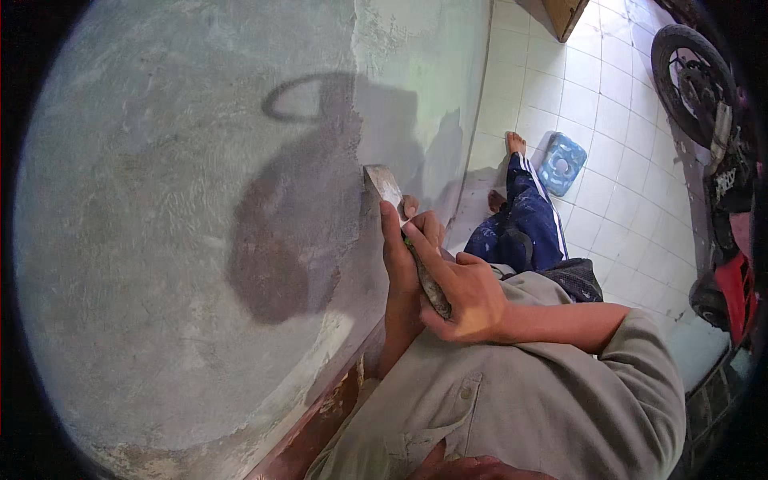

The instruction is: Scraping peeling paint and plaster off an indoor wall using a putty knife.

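Note:
A putty knife (384, 185) with a broad metal blade points up and to the left, its blade close to a grey plastered wall (150, 252). Whether the edge touches the wall I cannot tell. My right hand (471, 294) is closed around its worn handle (432, 282), index finger stretched along toward the blade. Around the base of the blade, my left hand (401, 261) grips from the wall side, with some fingers curled behind and partly hidden. A ragged line on the wall divides a darker grey coat from a paler strip (414, 36) near the floor.
White floor tiles (618, 144) run along the wall. A blue plastic stool (563, 165) with whitish smears stands near my bare foot (516, 144). A motorcycle wheel (693, 84) and red bodywork (737, 294) are at the right. A wooden piece (564, 18) juts in at the top.

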A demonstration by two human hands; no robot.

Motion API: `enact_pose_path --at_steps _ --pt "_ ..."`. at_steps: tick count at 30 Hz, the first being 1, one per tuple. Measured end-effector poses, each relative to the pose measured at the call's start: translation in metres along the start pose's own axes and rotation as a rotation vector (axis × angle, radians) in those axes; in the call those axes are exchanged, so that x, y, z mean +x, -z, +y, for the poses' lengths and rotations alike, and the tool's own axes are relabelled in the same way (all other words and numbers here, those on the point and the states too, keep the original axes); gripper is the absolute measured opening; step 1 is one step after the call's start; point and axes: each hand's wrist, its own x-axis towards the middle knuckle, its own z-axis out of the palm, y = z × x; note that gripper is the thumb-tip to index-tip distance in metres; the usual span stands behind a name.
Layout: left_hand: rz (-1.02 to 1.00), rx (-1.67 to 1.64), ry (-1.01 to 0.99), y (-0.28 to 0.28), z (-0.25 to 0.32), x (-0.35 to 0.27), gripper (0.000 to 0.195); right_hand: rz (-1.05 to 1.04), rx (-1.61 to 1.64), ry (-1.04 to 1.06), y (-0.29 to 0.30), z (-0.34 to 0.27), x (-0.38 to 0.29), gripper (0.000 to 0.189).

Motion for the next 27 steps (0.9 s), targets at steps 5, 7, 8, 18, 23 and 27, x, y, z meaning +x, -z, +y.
enact_pose_path --at_steps 5,7,8,18,23,27 --pt "-0.031 -0.029 -0.015 0.004 -0.001 -0.003 0.045 0.015 -0.019 0.063 0.003 -0.003 0.001 0.100" --pt "-0.044 -0.033 0.011 0.005 0.002 -0.003 0.045 0.005 -0.044 0.056 0.002 -0.001 0.001 0.100" --pt "-0.042 -0.033 0.013 0.007 0.003 -0.001 0.045 -0.005 -0.072 0.050 0.002 -0.001 0.001 0.101" --pt "-0.136 -0.189 0.051 0.010 -0.005 0.008 0.046 0.046 -0.045 0.083 0.013 -0.002 0.007 0.104" --pt "-0.151 -0.269 0.074 0.006 0.004 0.006 0.045 -0.044 -0.058 0.046 0.016 -0.011 0.015 0.105" --pt "-0.058 -0.137 0.028 -0.004 0.002 0.011 0.046 0.051 -0.003 0.086 0.011 0.002 0.015 0.103"
